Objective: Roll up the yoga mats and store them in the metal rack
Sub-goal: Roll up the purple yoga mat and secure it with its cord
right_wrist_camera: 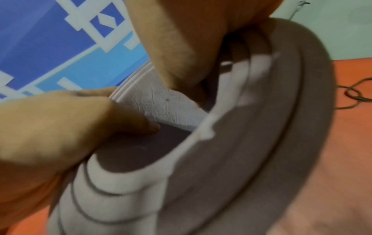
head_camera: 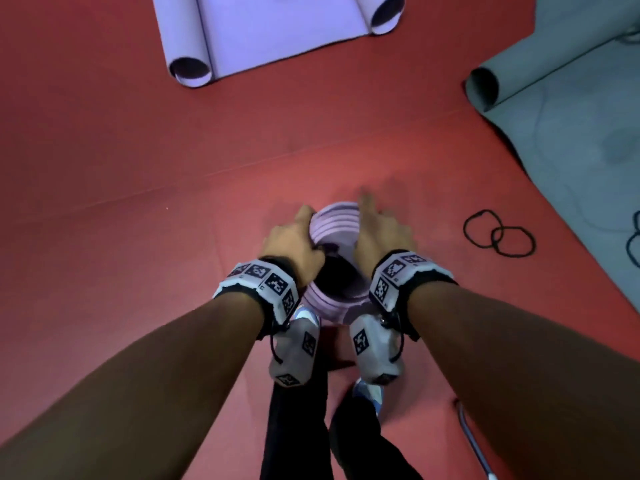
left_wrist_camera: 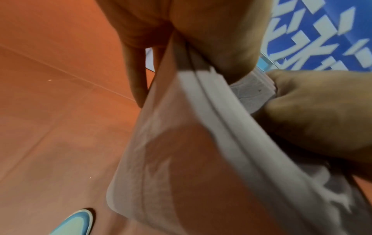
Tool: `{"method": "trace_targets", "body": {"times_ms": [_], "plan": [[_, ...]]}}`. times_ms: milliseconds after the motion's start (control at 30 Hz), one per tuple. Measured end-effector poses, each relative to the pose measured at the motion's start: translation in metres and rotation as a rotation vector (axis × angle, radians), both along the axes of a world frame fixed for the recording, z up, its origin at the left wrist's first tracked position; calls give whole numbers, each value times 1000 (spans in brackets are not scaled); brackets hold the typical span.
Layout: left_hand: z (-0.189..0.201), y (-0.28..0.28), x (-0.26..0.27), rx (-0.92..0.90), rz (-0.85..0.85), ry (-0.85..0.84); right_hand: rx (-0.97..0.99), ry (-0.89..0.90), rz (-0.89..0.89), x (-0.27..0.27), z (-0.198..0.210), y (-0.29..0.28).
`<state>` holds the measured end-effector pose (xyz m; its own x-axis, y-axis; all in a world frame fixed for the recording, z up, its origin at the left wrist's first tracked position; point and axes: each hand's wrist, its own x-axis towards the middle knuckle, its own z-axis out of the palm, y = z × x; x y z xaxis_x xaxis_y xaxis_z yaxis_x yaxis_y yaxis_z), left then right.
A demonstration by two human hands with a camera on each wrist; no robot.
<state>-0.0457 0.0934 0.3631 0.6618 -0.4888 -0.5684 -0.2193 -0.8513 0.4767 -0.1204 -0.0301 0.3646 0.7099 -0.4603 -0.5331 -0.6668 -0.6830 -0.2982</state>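
The rolled pink mat (head_camera: 334,223) stands on end on the red floor (head_camera: 138,168), just in front of the person's feet; its layers telescope loosely, so it looks soft, light and springy, likely to unwind if released; the left hand (head_camera: 294,244) grips the rim with the thumb inside the hollow core; the right hand (head_camera: 377,233) clasps the opposite wall; squeezing the outer wrap should handle best.
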Motion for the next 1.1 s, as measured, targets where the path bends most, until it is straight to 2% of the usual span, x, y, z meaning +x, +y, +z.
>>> {"method": "trace_targets", "body": {"times_ms": [100, 133, 167, 333, 400, 500, 634, 700, 767, 800, 867, 934, 1000, 1100], "plan": [[3, -11, 19, 79, -118, -2, 52, 22, -68, 6, 5, -8], [5, -34, 31, 109, -176, -14, 43, 5, -109, 12, 5, -27], [9, -58, 43, 145, -239, -43, 31, -23, -136, 18, 8, -46], [24, -107, 58, 301, -413, -225, 113, -89, -140, 22, 11, -89], [26, -149, 57, 222, -434, -210, 103, -86, -183, 16, 11, -131], [26, -218, 53, -76, -472, -84, 159, -127, -242, 3, 7, -197], [11, -319, 28, -69, -655, -97, 288, -159, -375, -29, -21, -289], [0, -369, 9, -36, -648, -93, 311, -148, -403, -48, -42, -332], [-12, -409, -9, -91, -596, 8, 316, -102, -448, -71, -71, -371], [-17, -428, -21, -156, -624, 77, 316, -77, -476, -86, -88, -392], [-28, -447, -40, -235, -890, 146, 345, -32, -557, -111, -119, -421], [-42, -471, -55, -123, -1216, 106, 394, -15, -604, -134, -148, -445], [-58, -505, -71, 74, -1393, 29, 454, 24, -656, -149, -177, -460], [-93, -550, -89, 327, -1333, 26, 572, 26, -817, -160, -216, -473]]}}
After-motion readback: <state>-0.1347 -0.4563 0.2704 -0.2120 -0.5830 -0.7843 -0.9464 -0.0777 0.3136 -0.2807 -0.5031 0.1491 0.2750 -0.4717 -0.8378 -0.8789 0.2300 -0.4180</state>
